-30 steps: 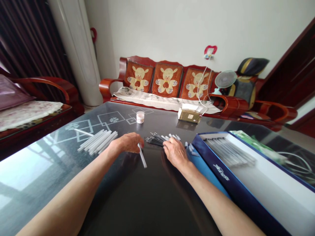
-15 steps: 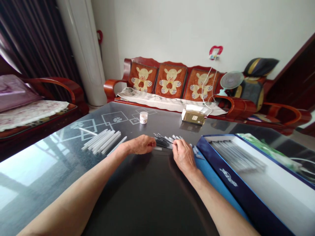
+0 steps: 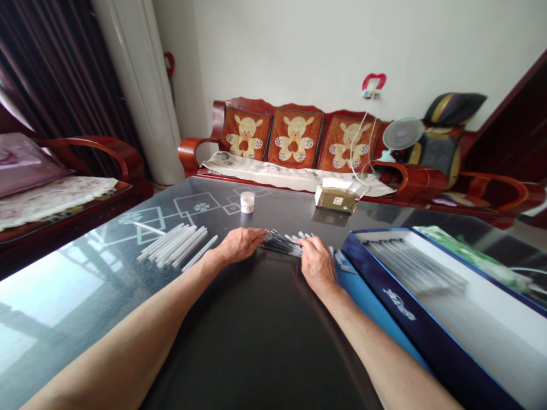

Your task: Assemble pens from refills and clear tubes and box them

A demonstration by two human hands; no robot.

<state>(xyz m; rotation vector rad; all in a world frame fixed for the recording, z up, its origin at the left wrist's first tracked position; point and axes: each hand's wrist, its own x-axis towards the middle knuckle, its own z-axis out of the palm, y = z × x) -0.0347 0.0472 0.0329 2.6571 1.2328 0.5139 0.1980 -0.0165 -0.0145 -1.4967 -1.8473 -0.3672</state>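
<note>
left hand (image 3: 237, 246): left fingers (image 3: 256, 234) lie together, tips against the bunch of dark-tipped sticks (image 3: 280, 244) | right hand (image 3: 318, 266): right fingers (image 3: 306, 245) curl over the sticks, pinch unclear | bunch: on glass-topped desk (image 3: 256, 341), between hands | loose white tubes (image 3: 173, 246): left, outside box | open blue box (image 3: 399, 302): right, holding laid-in tubes (image 3: 414, 265)

A living room in a home.
A carved red-wood sofa (image 3: 191, 149) with orange teddy-bear cushions (image 3: 294, 139) stands against a white wall (image 3: 299, 45), a tall white tower air conditioner (image 3: 141, 97) just left of it, a small pale electric fan (image 3: 403, 134) at its right end, and a dark glass-topped table (image 3: 256, 341) in front.
</note>
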